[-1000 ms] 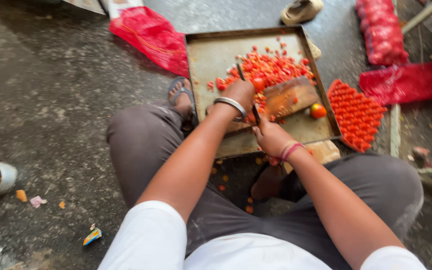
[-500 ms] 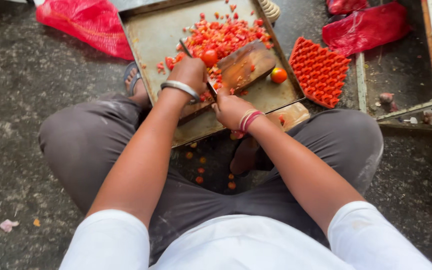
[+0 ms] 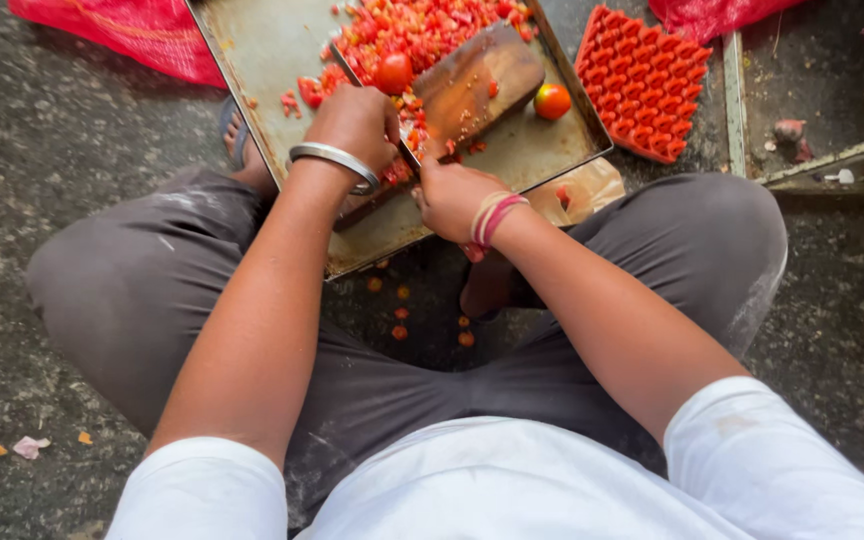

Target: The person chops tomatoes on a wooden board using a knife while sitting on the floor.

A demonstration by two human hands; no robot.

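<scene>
On the floor, between the person's folded legs, lay a big metal tray [image 3: 252, 60], drawn in close so both arms could work over it without stretching. A wooden chopping board [image 3: 477, 85] sat tilted inside the tray, which let cut pieces fall off into the tray rather than onto the floor; a heap of chopped tomato [image 3: 402, 30] had gathered at its far edge. The left hand [image 3: 357, 120], a metal bangle at its wrist, was curled shut at the near end of the board, touching a whole tomato [image 3: 393, 72] that lay just beyond its knuckles. The right hand [image 3: 452, 195], threads at its wrist, had its grip closed round what seemed to be a knife handle; only a sliver of blade [image 3: 407, 152] showed between the two hands, so I cannot tell its full shape. A second tomato [image 3: 551, 100] waited beside the board, within reach. A red moulded tray [image 3: 642, 80] lay just right of the metal one. A few red scraps [image 3: 399, 312] had dropped to the floor under the tray's near rim.
</scene>
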